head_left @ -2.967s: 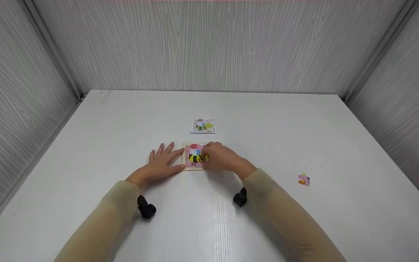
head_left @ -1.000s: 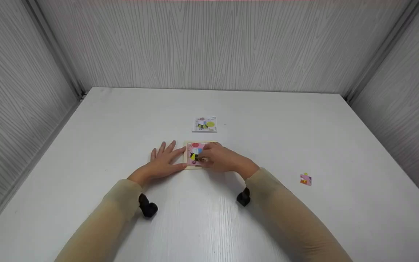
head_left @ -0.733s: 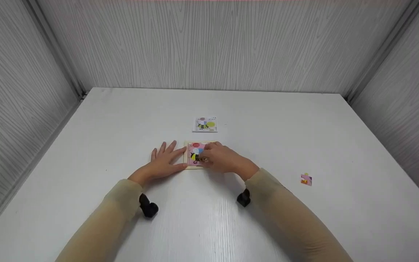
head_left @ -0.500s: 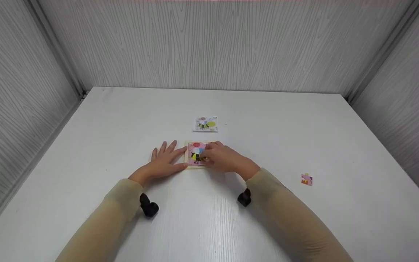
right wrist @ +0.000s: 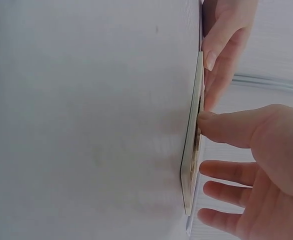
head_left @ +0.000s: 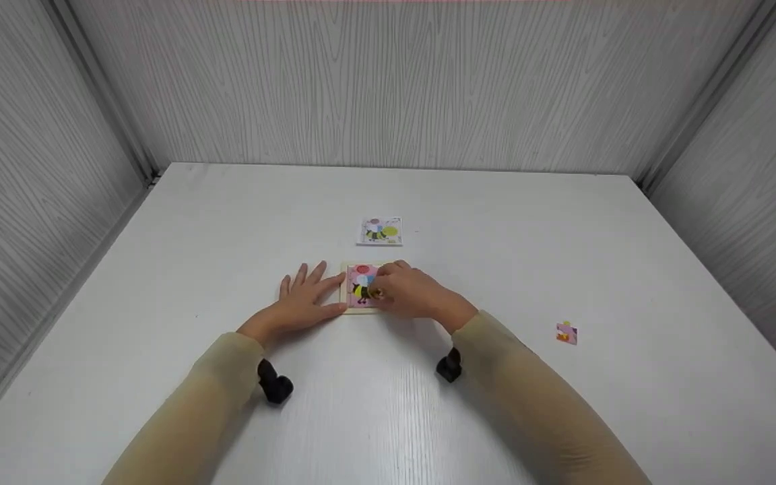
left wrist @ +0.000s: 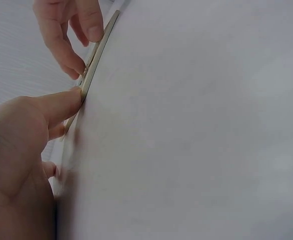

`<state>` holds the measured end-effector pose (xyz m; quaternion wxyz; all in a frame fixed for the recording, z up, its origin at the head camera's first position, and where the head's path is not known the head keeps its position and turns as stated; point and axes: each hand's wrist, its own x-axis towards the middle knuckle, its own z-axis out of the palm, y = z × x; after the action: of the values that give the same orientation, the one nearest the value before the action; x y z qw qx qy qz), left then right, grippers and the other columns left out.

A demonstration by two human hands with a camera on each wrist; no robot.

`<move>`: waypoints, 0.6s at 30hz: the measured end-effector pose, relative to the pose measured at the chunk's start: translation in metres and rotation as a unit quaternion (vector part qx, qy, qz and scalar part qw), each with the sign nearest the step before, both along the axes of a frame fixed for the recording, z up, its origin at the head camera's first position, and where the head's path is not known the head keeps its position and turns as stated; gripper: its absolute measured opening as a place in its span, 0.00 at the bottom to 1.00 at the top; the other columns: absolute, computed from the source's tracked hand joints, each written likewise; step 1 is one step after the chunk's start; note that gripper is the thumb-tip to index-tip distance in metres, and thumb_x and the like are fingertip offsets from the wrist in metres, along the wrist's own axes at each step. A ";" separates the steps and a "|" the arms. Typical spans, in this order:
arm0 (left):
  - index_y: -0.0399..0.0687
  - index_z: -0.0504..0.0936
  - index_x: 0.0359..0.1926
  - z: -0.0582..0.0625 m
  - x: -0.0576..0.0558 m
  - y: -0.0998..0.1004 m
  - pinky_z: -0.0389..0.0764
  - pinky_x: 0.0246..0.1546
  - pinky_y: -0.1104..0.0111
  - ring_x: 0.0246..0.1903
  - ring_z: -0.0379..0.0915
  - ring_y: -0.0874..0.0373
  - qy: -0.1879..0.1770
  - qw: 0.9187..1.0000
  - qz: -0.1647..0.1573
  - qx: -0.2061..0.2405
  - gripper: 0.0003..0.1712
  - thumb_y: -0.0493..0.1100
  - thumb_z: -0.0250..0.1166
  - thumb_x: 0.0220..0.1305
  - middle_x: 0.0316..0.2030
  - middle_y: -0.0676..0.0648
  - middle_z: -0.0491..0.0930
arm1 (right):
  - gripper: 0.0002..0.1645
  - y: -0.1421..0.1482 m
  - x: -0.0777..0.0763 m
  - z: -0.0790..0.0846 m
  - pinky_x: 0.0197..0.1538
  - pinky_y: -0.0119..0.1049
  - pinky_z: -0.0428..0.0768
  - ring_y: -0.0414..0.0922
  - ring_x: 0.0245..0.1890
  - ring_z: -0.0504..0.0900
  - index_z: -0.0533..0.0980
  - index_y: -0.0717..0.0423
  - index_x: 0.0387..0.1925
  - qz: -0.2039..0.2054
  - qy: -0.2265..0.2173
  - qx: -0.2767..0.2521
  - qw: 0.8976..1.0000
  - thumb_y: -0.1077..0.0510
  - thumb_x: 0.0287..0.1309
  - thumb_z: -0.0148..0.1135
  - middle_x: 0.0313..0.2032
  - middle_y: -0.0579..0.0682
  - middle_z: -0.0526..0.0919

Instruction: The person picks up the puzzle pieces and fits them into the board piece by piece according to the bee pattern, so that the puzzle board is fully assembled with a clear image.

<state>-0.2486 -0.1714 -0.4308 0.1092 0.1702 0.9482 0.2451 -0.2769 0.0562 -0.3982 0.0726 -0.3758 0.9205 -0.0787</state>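
A small jigsaw puzzle (head_left: 362,296) with a bee picture on pink lies in a light wooden frame (head_left: 359,312) at mid-table. My left hand (head_left: 302,301) rests on the table with its fingers spread. Its thumb and index finger touch the left edge of the frame. Over the puzzle's right side, my right hand (head_left: 409,291) has its fingers bent and pinches a puzzle piece, mostly hidden beneath them. In the right wrist view the right thumb (right wrist: 226,127) presses at the puzzle near the frame's edge. That hand covers the frame's right part.
Behind the frame lies a square card (head_left: 380,232) with a matching bee picture. A loose pink and orange puzzle piece (head_left: 566,333) lies apart on the right of the white table (head_left: 334,424). Grey wood-grain panels (head_left: 388,87) stand around the back and sides.
My right hand has shifted slightly over the puzzle's right side, its fingers covering more of the bee than three seconds ago. The left hand stays at the frame's edge.
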 end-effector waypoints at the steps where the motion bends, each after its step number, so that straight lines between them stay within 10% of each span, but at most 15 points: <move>1: 0.55 0.55 0.71 0.000 0.000 0.000 0.25 0.61 0.42 0.68 0.21 0.38 0.002 1.000 0.000 0.001 0.40 0.64 0.51 0.64 0.72 0.39 0.36 | 0.15 0.000 0.000 0.000 0.58 0.44 0.68 0.49 0.56 0.67 0.80 0.50 0.49 0.002 0.003 -0.002 1.000 0.52 0.61 0.59 0.54 0.52 0.74; 18: 0.56 0.53 0.72 0.000 -0.001 -0.001 0.25 0.60 0.42 0.68 0.20 0.38 -0.006 1.000 0.003 -0.010 0.40 0.66 0.49 0.64 0.72 0.39 0.34 | 0.15 -0.001 0.001 0.001 0.62 0.45 0.63 0.50 0.61 0.61 0.80 0.45 0.50 -0.007 -0.021 0.035 0.999 0.51 0.63 0.57 0.59 0.51 0.70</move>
<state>-0.2496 -0.1721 -0.4309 0.1156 0.1644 0.9505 0.2371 -0.2757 0.0554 -0.3975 0.1051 -0.3649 0.9235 -0.0547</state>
